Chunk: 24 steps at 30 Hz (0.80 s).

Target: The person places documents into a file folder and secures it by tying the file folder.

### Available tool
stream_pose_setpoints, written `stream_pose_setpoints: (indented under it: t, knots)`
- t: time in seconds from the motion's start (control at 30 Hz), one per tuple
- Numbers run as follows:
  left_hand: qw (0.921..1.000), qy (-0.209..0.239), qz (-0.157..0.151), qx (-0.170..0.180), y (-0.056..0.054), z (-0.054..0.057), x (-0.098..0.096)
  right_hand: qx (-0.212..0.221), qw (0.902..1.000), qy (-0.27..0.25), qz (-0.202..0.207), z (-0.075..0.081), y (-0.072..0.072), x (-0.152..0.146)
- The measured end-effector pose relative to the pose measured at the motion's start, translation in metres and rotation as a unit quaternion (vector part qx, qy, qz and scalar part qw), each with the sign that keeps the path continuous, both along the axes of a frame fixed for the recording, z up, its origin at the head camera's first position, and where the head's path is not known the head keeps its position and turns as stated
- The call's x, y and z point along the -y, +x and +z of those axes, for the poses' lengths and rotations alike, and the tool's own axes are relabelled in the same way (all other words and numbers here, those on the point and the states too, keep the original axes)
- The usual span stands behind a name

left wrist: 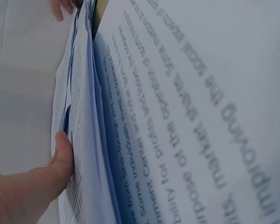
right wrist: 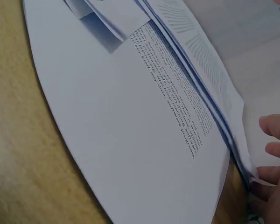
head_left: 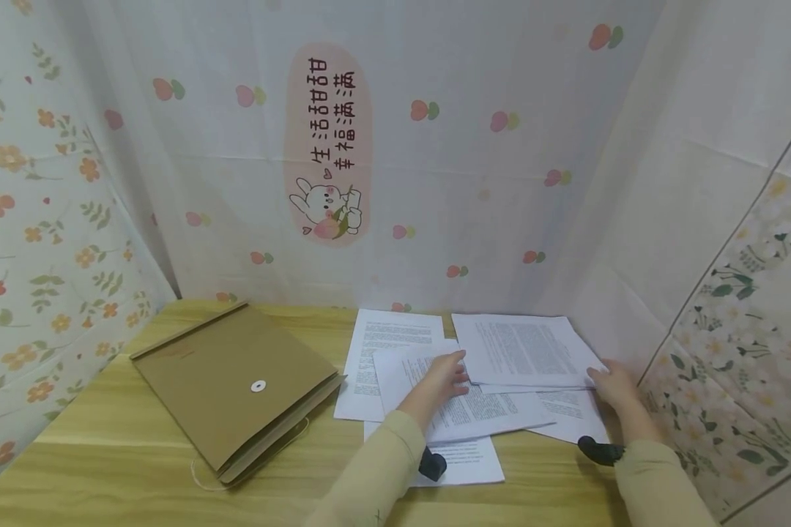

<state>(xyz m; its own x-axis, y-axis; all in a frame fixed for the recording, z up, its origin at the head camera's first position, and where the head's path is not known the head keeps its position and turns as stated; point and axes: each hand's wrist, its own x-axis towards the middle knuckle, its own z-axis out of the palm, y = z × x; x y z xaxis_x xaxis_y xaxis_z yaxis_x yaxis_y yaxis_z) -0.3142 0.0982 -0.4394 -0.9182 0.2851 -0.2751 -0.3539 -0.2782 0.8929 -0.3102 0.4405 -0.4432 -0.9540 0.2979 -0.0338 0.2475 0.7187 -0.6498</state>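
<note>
Several printed sheets lie overlapping on the wooden table. At the back right is a stack of papers (head_left: 524, 351), its layered edges showing in both wrist views. My left hand (head_left: 440, 380) reaches over a lower set of papers (head_left: 494, 413), fingertips spread at the stack's left edge. In the left wrist view a fingertip (left wrist: 64, 154) touches that edge. My right hand (head_left: 618, 386) pinches the stack's near right corner. Its fingers (right wrist: 272, 175) meet the corner in the right wrist view. One sheet (right wrist: 107, 116) lies underneath, partly covered.
A brown paper document folder (head_left: 237, 388) with a white round button and loose string lies on the left, its opening facing me. More sheets (head_left: 362, 388) lie beside it. Patterned cloth (head_left: 474, 183) hangs behind the table and along both sides.
</note>
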Motion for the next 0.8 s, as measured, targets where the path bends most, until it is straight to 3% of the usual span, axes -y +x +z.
stream_pose_setpoints:
  t: [0.13, 0.4, 0.67, 0.8]
  knots:
    - [0.9995, -0.029, 0.011, 0.0, 0.001, -0.001, -0.001, -0.015, 0.9999, 0.0, -0.008, 0.001, 0.001, 0.005]
    - [0.9955, -0.089, 0.03, -0.009, 0.002, -0.004, -0.004, -0.08, 0.9922, -0.011, -0.096, 0.004, 0.004, 0.013]
    - [0.9909, -0.131, 0.002, -0.028, 0.005, -0.003, -0.002, -0.09, 0.9728, -0.146, -0.156, -0.005, 0.002, 0.017]
    - [0.9911, -0.131, 0.004, -0.024, 0.007, 0.0, -0.002, -0.073, 0.9802, -0.084, -0.163, -0.001, 0.006, 0.025]
